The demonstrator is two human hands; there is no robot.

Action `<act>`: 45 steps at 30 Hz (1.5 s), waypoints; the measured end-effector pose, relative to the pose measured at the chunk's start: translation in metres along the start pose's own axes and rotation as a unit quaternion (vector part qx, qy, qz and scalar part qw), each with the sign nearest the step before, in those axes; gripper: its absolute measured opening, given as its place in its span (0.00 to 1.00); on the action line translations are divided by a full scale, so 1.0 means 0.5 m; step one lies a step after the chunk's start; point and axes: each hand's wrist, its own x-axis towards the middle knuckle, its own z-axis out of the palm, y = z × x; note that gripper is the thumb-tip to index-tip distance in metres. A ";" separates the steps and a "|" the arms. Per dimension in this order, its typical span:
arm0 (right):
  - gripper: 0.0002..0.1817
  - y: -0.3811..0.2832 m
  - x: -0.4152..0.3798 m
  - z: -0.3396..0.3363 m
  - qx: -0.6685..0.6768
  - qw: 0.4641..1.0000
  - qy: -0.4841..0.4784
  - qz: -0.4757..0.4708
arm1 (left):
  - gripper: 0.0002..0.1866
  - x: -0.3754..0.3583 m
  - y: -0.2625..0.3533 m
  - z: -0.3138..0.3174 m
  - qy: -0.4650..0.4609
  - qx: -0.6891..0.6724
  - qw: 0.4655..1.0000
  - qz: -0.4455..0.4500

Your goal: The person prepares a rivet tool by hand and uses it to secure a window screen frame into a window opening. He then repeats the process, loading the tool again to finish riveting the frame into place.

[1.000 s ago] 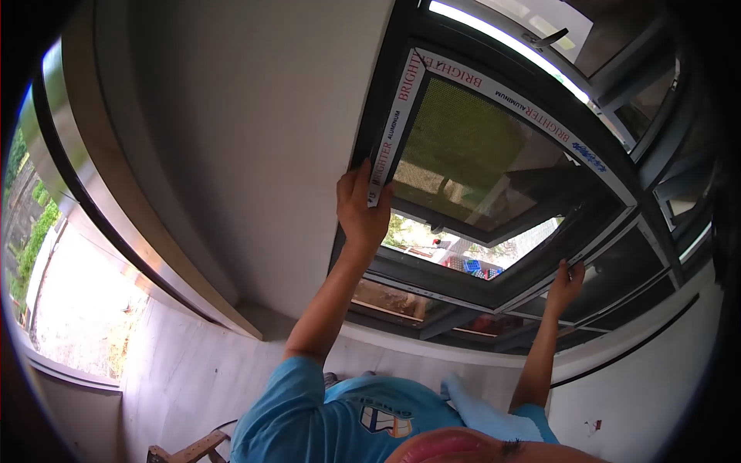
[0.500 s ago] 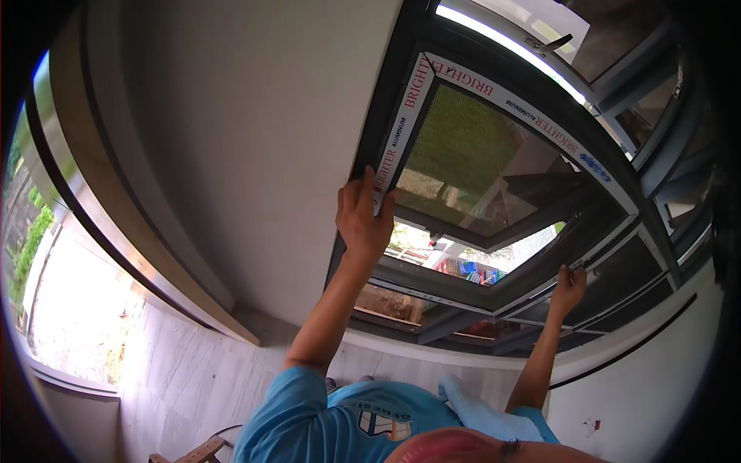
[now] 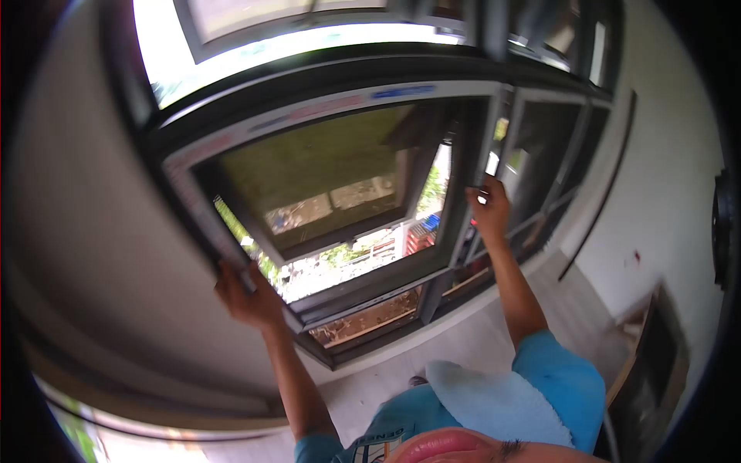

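Observation:
A dark window frame with white protective tape along its edges fills the middle of the view, its printing blurred. My left hand has its fingers curled over the lower part of the left side. On the opposite side, my right hand grips the edge with bent fingers; a small bright spot shows between them, too blurred to make out. Within the frame, a tinted glass sash tilts outward, leaving gaps along its sides and bottom.
Narrower dark window panels continue on the right, and another tilted sash is above. Pale wall lies to the left. A dark board with a light edge leans at the lower right, above the grey floor.
The view has swung to the right. My left hand is lower on the frame's left side, and my right hand is higher along the right side. Both still grip it.

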 end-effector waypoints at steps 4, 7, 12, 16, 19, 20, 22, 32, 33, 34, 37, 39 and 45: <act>0.23 -0.061 0.010 -0.015 0.000 1.000 0.014 -0.028 | 0.26 0.005 0.014 0.000 -0.008 -0.043 0.999 -0.014; 0.27 -0.055 0.004 -0.017 -0.046 0.997 0.013 -0.056 | 0.26 0.004 0.012 0.002 -0.017 -0.065 0.997 -0.028; 0.43 -0.059 0.005 -0.054 -0.062 0.990 -0.085 -0.097 | 0.24 -0.002 -0.006 0.012 -0.020 -0.024 0.999 0.015; 0.48 -0.030 0.009 -0.061 0.018 0.983 -0.168 -0.067 | 0.24 -0.009 -0.040 0.017 -0.018 0.003 0.999 0.026; 0.52 -0.020 0.000 -0.054 0.076 0.978 -0.185 -0.053 | 0.23 -0.010 -0.024 0.010 -0.033 0.021 0.999 0.001; 0.53 -0.018 0.000 -0.052 0.098 0.978 -0.177 -0.050 | 0.23 -0.010 -0.017 0.010 -0.034 0.030 0.999 -0.001; 0.53 -0.022 0.001 -0.054 0.144 0.975 -0.166 -0.045 | 0.21 -0.012 -0.005 0.008 -0.040 0.029 0.998 -0.037; 0.52 0.009 -0.016 -0.051 0.280 0.940 -0.193 -0.022 | 0.24 -0.001 -0.002 -0.001 -0.057 0.001 0.992 -0.114; 0.52 0.013 -0.016 -0.058 0.285 0.935 -0.211 -0.011 | 0.25 -0.005 0.014 0.001 -0.063 0.000 0.991 -0.119; 0.52 0.016 -0.012 -0.060 0.302 0.932 -0.197 -0.011 | 0.26 -0.012 0.024 0.005 -0.079 -0.001 0.989 -0.126; 0.54 0.023 -0.029 -0.047 0.326 0.929 -0.173 -0.011 | 0.27 -0.010 0.013 0.004 -0.077 0.024 0.993 -0.089; 0.55 0.023 -0.031 -0.041 0.323 0.932 -0.166 -0.013 | 0.28 -0.025 0.047 0.012 -0.079 0.016 0.989 -0.121; 0.52 0.016 -0.047 -0.022 0.334 0.936 -0.113 0.004 | 0.26 -0.020 0.039 0.021 -0.055 0.029 0.990 -0.128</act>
